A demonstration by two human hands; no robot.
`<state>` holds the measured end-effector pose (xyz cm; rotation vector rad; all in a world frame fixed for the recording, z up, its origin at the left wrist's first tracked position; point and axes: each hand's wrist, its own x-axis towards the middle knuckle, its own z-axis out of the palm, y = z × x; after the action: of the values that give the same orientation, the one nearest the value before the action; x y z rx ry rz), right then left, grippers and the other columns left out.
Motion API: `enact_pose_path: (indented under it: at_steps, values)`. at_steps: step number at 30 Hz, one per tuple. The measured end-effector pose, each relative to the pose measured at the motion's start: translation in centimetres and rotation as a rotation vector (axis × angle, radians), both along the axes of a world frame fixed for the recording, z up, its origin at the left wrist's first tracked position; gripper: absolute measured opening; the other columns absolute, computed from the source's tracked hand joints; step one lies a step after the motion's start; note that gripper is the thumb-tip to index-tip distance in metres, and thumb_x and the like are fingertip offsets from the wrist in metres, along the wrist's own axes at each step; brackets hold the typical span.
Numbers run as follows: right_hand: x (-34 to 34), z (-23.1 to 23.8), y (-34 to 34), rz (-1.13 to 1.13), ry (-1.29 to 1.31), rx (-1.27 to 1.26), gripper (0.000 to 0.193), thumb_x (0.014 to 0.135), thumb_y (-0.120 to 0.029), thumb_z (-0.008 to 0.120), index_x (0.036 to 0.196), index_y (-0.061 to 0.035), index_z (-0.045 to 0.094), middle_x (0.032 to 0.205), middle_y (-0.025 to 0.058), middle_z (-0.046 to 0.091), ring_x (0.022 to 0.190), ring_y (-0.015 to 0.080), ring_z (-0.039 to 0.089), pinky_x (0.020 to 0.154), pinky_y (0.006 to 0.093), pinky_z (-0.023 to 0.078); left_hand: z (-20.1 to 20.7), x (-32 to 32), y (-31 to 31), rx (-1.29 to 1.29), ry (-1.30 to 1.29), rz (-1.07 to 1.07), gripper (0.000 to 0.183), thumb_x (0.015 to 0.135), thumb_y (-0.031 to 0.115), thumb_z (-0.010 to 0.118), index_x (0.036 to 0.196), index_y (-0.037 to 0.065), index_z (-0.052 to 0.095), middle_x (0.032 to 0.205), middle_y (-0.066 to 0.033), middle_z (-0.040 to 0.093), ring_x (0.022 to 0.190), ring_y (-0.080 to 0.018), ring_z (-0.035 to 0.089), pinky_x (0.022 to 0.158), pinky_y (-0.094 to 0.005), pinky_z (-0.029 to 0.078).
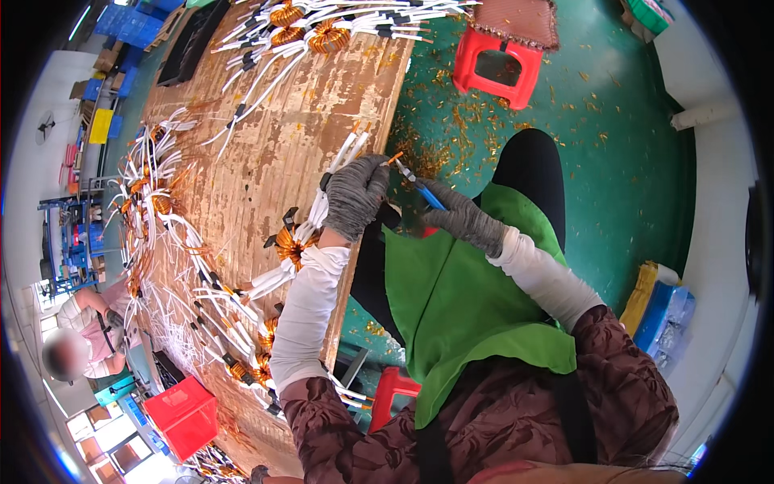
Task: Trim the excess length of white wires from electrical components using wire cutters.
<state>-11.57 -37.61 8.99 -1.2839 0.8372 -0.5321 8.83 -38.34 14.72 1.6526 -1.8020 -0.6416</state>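
My left hand [355, 196], in a grey knit glove, is closed on white-sleeved wire leads at the table's right edge. Those leads run from a toroidal copper coil [289, 246] lying near my left wrist. One bare copper wire end [394, 159] sticks out past my left fingers. In my right hand [468, 219], also gloved, are blue-handled pliers [431, 198]. Their metal jaws are at the copper wire end; whether they grip it is too small to tell.
Several more coils with white leads [329, 36] lie along the worn wooden table [322, 97]. A red stool [500, 68] stands on the green floor among copper scraps. At the far left are a red bin [181, 415] and another person [93, 331].
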Motion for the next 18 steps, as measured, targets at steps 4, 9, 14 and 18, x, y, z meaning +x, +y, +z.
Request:
enact_pose_path:
  at_steps: [4,9,14,18]
  values:
    - [0.8,-0.6,-0.6,0.010,-0.011,-0.054,0.061,0.074,-0.021,0.065,0.130,-0.0093,0.043,0.104,0.0123,0.055,0.091,0.0233,0.058,0.074,0.0367,0.049,0.5,-0.3,0.1,-0.010,0.052,0.017,0.019,0.084,0.015,0.057,0.092,0.001,0.065,0.075,-0.0149,0.064,0.066,-0.0255,0.063,0.065,-0.0344,0.050]
    - [0.6,1.5,-0.6,-0.116,0.350,-0.465,0.053,0.074,-0.021,0.064,0.123,-0.0083,0.048,0.095,0.0149,0.056,0.084,0.0251,0.059,0.072,0.0373,0.049,1.1,-0.6,0.0,0.024,0.000,0.027,0.019,0.084,0.016,0.057,0.093,0.001,0.065,0.076,-0.0150,0.065,0.067,-0.0251,0.063,0.066,-0.0342,0.050]
    - [0.9,1.4,-1.3,-0.340,0.766,-1.111,0.043,0.077,-0.018,0.061,0.118,-0.0064,0.052,0.087,0.0123,0.057,0.075,0.0209,0.059,0.062,0.0344,0.049,-0.7,-0.4,-0.2,-0.083,-0.053,0.025,0.020,0.085,0.018,0.055,0.093,0.002,0.065,0.079,-0.0160,0.065,0.070,-0.0282,0.064,0.068,-0.0359,0.050]
    - [-0.1,2.8,-0.4,0.062,-0.002,0.418,0.044,0.078,-0.017,0.062,0.119,-0.0072,0.051,0.084,0.0072,0.057,0.071,0.0167,0.057,0.056,0.0293,0.047,-1.0,-0.2,-0.1,-0.046,-0.021,-0.026,0.022,0.085,0.019,0.054,0.094,0.002,0.065,0.081,-0.0166,0.065,0.073,-0.0307,0.063,0.069,-0.0373,0.050]
